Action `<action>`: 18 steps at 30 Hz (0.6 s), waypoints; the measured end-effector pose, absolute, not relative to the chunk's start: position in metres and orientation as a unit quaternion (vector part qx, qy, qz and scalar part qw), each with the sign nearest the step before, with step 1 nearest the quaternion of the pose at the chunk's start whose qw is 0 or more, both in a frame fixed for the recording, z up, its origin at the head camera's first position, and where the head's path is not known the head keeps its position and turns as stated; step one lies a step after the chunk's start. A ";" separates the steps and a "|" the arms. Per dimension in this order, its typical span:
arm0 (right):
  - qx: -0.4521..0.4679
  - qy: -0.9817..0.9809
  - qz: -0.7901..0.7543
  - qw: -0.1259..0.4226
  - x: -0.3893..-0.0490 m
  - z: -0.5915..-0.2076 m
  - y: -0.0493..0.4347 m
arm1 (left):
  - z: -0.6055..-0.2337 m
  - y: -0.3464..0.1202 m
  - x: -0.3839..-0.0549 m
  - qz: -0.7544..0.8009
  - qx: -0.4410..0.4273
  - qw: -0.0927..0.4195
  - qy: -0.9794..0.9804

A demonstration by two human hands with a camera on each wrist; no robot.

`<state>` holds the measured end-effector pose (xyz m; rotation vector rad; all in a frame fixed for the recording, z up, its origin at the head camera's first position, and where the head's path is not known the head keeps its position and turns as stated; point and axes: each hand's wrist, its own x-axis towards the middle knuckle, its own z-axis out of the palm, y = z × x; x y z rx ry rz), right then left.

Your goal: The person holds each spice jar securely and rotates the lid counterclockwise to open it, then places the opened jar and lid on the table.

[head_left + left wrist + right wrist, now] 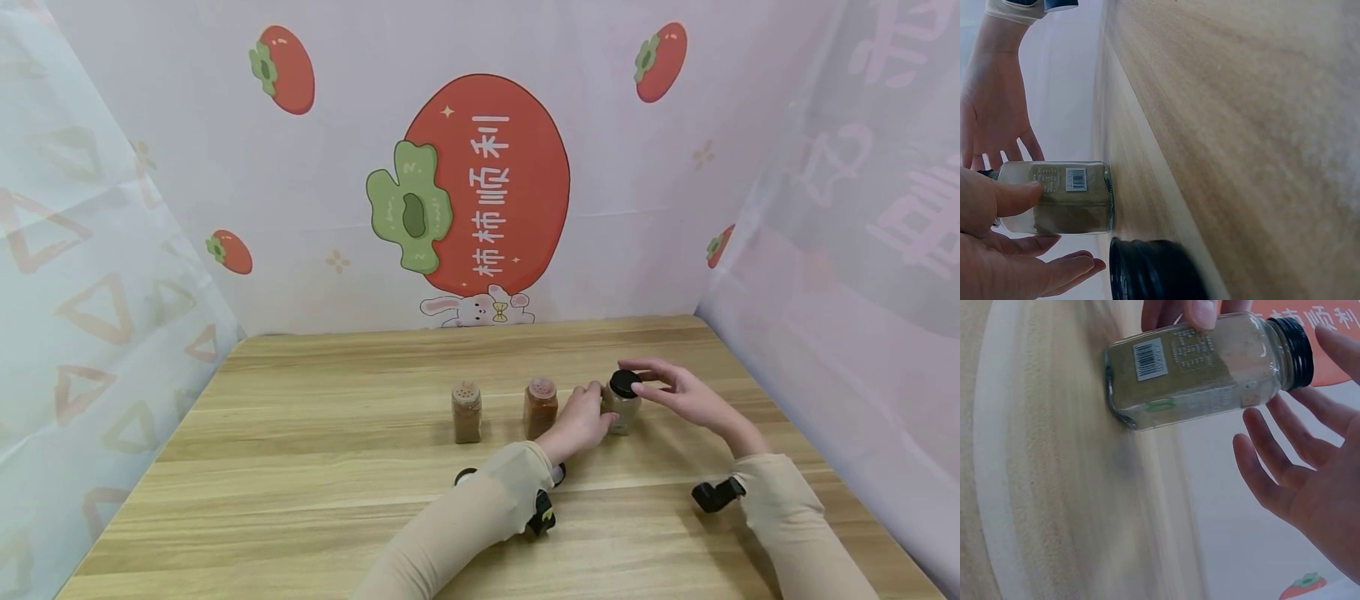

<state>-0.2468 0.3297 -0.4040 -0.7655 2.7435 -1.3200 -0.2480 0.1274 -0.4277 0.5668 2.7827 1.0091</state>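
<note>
A clear glass spice jar point(622, 414) with a black lid point(624, 383) stands on the table at the right, partly filled with brownish powder. My left hand point(581, 425) grips the jar's side, its thumb flat on the glass beside the printed label point(1150, 359). Around the lid are the spread fingers of my right hand point(686, 400); in the right wrist view a gap shows between its thumb point(1338, 350) and the lid. To the left stand two more spice jars with perforated tops, one of reddish powder point(540, 412) and one of brown powder point(467, 421).
A black lid point(1157, 269) lies on the table near my left hand. Another dark-rimmed lid point(465, 476) shows partly behind my left sleeve point(465, 517). The wooden table point(300, 467) ends at a printed cloth backdrop point(337, 167), with cloth along both sides.
</note>
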 end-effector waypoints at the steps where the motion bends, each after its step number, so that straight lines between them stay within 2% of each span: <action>1: -0.237 0.878 -0.417 -0.003 -0.247 -0.405 0.329 | -0.428 0.128 -0.248 0.333 0.188 0.063 0.922; 18: -0.207 0.869 -0.447 -0.047 -0.246 -0.411 0.321 | -0.428 0.128 -0.247 0.325 0.189 0.062 0.924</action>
